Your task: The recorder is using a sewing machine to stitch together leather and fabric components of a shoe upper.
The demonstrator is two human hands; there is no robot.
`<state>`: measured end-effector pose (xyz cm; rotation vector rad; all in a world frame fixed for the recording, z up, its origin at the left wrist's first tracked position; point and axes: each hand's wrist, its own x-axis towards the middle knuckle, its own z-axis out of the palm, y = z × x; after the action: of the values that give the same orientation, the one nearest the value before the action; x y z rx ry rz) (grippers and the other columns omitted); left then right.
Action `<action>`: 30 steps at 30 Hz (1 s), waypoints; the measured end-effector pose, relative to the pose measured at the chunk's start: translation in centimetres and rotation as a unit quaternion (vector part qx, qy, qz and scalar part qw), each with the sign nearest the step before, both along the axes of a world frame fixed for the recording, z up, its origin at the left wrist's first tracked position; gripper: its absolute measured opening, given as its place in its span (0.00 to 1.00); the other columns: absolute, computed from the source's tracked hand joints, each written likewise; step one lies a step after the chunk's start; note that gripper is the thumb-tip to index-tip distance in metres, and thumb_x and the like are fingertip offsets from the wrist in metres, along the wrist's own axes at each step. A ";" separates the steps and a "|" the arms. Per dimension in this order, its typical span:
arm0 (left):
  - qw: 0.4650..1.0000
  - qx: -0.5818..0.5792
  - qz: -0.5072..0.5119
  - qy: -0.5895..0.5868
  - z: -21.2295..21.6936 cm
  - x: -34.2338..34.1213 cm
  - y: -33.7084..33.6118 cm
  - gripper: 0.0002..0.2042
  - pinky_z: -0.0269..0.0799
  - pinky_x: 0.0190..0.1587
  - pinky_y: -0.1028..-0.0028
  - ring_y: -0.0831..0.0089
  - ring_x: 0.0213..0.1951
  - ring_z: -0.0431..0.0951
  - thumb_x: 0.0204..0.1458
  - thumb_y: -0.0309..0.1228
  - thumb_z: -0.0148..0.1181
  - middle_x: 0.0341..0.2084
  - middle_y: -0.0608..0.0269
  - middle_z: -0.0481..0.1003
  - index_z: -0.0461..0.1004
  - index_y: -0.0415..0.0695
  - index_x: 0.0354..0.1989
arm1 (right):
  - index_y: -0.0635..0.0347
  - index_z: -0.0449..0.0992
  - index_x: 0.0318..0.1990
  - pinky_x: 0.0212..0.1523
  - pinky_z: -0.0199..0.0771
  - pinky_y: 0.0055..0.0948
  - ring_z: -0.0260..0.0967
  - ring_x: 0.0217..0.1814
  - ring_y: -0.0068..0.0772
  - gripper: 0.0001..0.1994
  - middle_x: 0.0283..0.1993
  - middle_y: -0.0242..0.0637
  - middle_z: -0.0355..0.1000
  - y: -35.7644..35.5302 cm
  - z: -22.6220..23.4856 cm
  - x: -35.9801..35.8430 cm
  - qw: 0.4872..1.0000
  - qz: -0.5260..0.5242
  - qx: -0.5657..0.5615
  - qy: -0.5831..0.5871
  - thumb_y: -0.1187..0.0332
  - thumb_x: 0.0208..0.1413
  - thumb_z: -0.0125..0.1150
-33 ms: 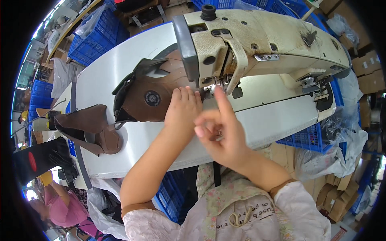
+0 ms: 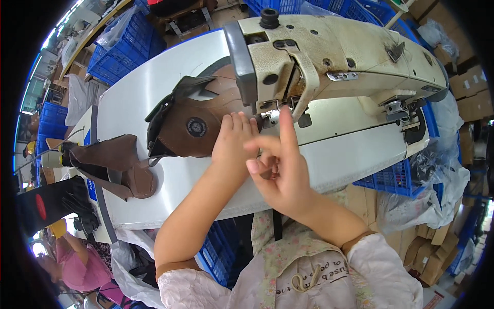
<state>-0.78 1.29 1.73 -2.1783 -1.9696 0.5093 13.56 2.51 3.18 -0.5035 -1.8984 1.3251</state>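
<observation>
My left hand [image 2: 234, 139] lies with its fingers stretched flat on a brown leather upper [image 2: 175, 135], pressing its near right part beside the sewing machine's needle area. The upper has a round dark emblem and a black edge folded up on its far left side. My right hand [image 2: 283, 170] is raised just right of the left hand. Its index finger points up in front of the presser foot [image 2: 269, 119], the thumb and middle finger are spread apart, and the other fingers curl in. I see nothing held in it. The machine head [image 2: 329, 49] is cream-coloured and worn.
A second brown leather upper [image 2: 121, 165] lies on the left of the white machine table [image 2: 170, 201]. Blue crates [image 2: 121, 51] stand beyond the table, and another crate [image 2: 393, 180] is under its right side. Clear plastic bags [image 2: 411, 206] hang there. A person in pink [image 2: 85, 268] works at lower left.
My right index finger has shifted slightly right and straightened upward, and the thumb has moved a little. The left hand and the upper have barely moved.
</observation>
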 end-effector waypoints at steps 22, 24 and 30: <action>0.998 0.000 0.056 -0.005 -1.0 -0.9 -1.5 0.27 0.61 0.61 0.62 0.55 0.58 0.72 0.49 0.32 0.60 0.57 0.44 0.74 0.72 0.36 0.60 | 0.63 0.75 0.45 0.27 0.73 0.29 0.74 0.27 0.32 0.21 0.34 0.40 0.78 3.3 -1.3 6.0 0.985 0.015 0.158 -0.069 0.56 0.54 0.72; 0.999 0.001 0.054 0.004 -0.9 -1.0 -2.4 0.29 0.61 0.61 0.61 0.56 0.58 0.72 0.47 0.33 0.61 0.57 0.44 0.74 0.72 0.36 0.60 | 0.64 0.71 0.53 0.31 0.74 0.29 0.75 0.30 0.35 0.26 0.34 0.41 0.76 2.5 -2.5 7.1 0.992 0.055 -0.052 -0.105 0.52 0.57 0.69; 0.997 0.001 0.082 0.001 0.2 -2.7 -5.6 0.35 0.61 0.62 0.57 0.55 0.59 0.71 0.37 0.33 0.68 0.58 0.46 0.73 0.72 0.39 0.61 | 0.64 0.67 0.58 0.36 0.75 0.35 0.76 0.34 0.43 0.24 0.38 0.45 0.75 2.5 -2.9 4.7 0.962 0.002 -0.079 -0.262 0.59 0.61 0.64</action>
<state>-3.46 -4.26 1.89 -2.0231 -2.1589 0.5307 18.21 5.02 0.32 -1.0152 -2.2157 1.4536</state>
